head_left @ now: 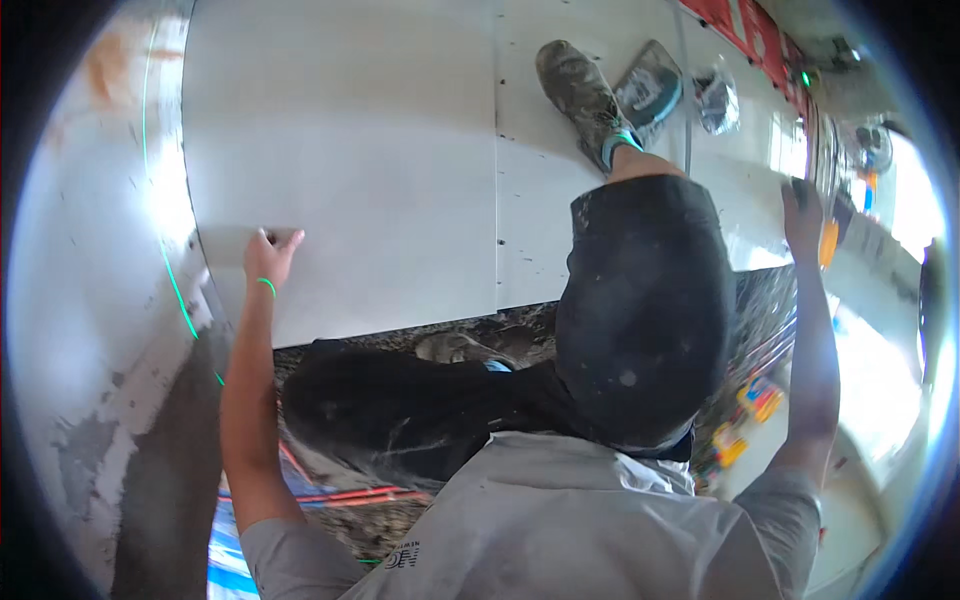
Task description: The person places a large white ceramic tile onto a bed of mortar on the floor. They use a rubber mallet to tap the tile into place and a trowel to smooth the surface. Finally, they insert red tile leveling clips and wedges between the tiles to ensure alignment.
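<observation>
My left hand point(270, 256) is over the left part of a large pale board point(350, 150), close to the wall. Its fingers are curled and its thumb sticks out to the right; a small dark spot shows between them, too small to name. A thin bright green line crosses that wrist. My right hand point(803, 222) is stretched far to the right, by the edge of a second pale board point(540, 200). Something dark shows at its fingertips, and blur hides how the fingers are set. A row of dark dots marks the seam between the boards.
My raised knee point(645, 310) and dusty shoe point(585, 95) are on the boards. Beside the shoe are a grey-and-blue object point(650, 90) and a clear bag point(716, 100) with dark contents. A green laser line point(170, 265) runs down the left wall. Colourful packets point(760, 398) lie at lower right.
</observation>
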`<state>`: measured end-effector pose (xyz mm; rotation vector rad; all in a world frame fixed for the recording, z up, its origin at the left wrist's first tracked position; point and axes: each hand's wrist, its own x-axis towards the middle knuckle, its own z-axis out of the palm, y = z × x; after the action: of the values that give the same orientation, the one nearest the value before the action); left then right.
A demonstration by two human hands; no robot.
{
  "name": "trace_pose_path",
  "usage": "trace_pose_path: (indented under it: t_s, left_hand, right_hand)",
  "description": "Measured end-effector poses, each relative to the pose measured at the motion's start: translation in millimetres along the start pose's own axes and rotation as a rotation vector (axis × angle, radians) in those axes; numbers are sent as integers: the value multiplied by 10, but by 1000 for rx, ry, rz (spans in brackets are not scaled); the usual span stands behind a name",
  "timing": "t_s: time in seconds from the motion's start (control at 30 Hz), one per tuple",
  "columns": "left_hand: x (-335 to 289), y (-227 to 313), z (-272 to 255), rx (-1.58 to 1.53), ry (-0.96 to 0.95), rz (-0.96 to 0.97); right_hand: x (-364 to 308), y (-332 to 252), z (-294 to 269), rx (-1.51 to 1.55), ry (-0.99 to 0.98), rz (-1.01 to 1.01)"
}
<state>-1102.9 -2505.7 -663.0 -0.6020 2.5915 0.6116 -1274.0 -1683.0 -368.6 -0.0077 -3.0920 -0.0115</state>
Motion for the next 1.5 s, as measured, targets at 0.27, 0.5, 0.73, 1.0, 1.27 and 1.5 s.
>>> trace_pose_path:
  t_s: [0.27,0.5,0.73,1.0,1.27,1.5]
  left_hand:
    - [114,-164,-47,-9,-36,12]
    - [43,125,31,13,-43,-21]
    - [3,67,79,-68,-11,35]
    - [-1343,-114,557,-193,213,-141]
    - [-5180,948,1598,-855,434,-797]
    - [-6667,2093,2487,-1420,227,-1209]
  right_hand:
    - [-2203,189,-694,51,85,422]
    - [-1938,-282,-1116,164,57,374]
    - [-1244,-399,-360,163,-143,218]
    - [216,-2022,1890,497,-399,-502]
    - [834,-3785,2786,577,-528,60]
    - [189,-4144,2619,374,-526,-74]
